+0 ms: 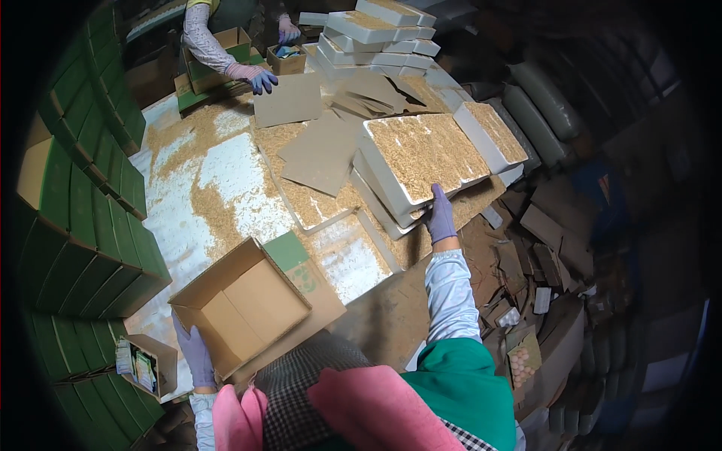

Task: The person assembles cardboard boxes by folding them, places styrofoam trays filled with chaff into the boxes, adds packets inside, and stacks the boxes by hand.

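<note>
In a light purple glove, my left hand (197, 358) grips the left wall of an open cardboard box (254, 301). The box is tilted, and its bare brown inside faces me. One of its flaps (287, 253), partly green, spreads out on the far side. At arm's length, my right hand (441, 217) holds the near corner of a white foam tray (389, 169), thumb on top and fingers hidden below. Loose tan husk-like material (428, 149) fills that tray, which rests tilted on other trays (375, 206).
Green cartons (96, 237) are stacked along the left. A small box of packets (149, 363) stands by my left hand. Cardboard sheets (324, 152) lie mid-table. Across it, a co-worker's gloved hand (254, 76) touches another sheet (287, 100). Foam trays (372, 39) are piled behind; scrap cardboard (555, 225) covers the right floor.
</note>
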The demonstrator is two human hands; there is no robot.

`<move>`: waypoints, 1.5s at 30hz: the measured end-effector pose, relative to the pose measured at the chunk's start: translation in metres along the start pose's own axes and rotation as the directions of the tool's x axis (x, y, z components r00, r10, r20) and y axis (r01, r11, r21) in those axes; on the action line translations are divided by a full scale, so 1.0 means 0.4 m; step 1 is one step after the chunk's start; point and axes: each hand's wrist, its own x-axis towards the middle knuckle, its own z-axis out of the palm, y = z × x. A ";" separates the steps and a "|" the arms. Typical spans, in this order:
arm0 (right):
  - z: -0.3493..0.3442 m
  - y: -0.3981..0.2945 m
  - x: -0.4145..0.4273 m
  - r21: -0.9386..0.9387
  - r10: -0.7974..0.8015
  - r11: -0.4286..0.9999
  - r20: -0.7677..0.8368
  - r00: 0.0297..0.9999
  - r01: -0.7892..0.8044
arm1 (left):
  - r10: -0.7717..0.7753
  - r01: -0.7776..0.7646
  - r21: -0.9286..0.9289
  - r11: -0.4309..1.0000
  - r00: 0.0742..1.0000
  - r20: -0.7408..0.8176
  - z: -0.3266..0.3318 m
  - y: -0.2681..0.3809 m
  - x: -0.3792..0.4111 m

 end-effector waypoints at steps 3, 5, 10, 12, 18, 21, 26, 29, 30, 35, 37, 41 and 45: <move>0.009 -0.029 -0.051 0.222 0.162 0.952 0.229 0.960 -0.213 | 0.019 -0.012 0.115 0.993 0.998 -0.063 -0.035 -0.012 -0.016; -0.056 -0.082 -0.106 0.213 0.175 0.952 0.216 0.961 -0.221 | -0.018 0.024 0.082 0.996 0.998 -0.062 -0.033 -0.017 -0.012; -0.073 -0.117 -0.184 0.411 0.226 0.861 0.223 0.948 -0.301 | 0.046 -0.042 0.111 0.993 0.998 -0.033 0.003 0.009 0.005; -0.052 -0.132 -0.222 0.391 0.216 0.879 0.185 0.959 -0.274 | 0.123 -0.118 0.130 0.984 0.992 -0.027 0.010 -0.015 0.034; -0.053 -0.269 -0.501 0.590 0.033 0.729 0.474 0.880 -0.345 | 0.088 -0.094 0.057 0.994 0.991 0.102 0.080 0.126 0.082; 0.000 -0.398 -0.621 0.393 0.024 0.816 0.709 0.705 -0.423 | 0.501 -0.572 0.572 0.587 0.812 0.298 0.047 -0.069 0.146; 0.174 -0.452 -0.710 0.058 -0.012 0.995 0.868 0.497 -0.077 | 0.352 -0.341 -0.088 0.936 0.910 0.219 0.075 0.020 0.137; 0.259 -0.499 -0.750 -0.164 0.097 0.978 0.910 0.404 0.132 | 0.166 -0.022 -0.511 0.859 0.957 0.238 0.049 0.002 0.110; 0.290 -0.479 -0.743 -0.112 0.052 0.983 0.932 0.359 0.147 | 0.114 0.046 -0.531 0.846 0.958 0.265 0.038 0.017 0.100; 0.423 -0.397 -0.698 -0.051 -0.015 0.938 0.982 0.189 0.342 | 0.225 -0.225 0.011 0.974 0.974 0.013 -0.041 -0.175 0.131; 0.436 -0.412 -0.683 -0.057 0.010 0.928 0.992 0.128 0.367 | 0.096 -0.096 -0.061 0.994 0.995 -0.009 -0.013 -0.036 0.091; 0.555 -0.351 -0.651 -0.072 0.257 0.390 0.966 -0.033 0.918 | -0.200 0.200 0.190 0.961 0.980 -0.018 0.036 0.122 0.051; 0.536 -0.429 -0.712 0.068 0.166 0.143 0.982 -0.092 0.987 | 0.035 0.025 0.446 0.895 0.991 -0.126 0.019 0.100 0.060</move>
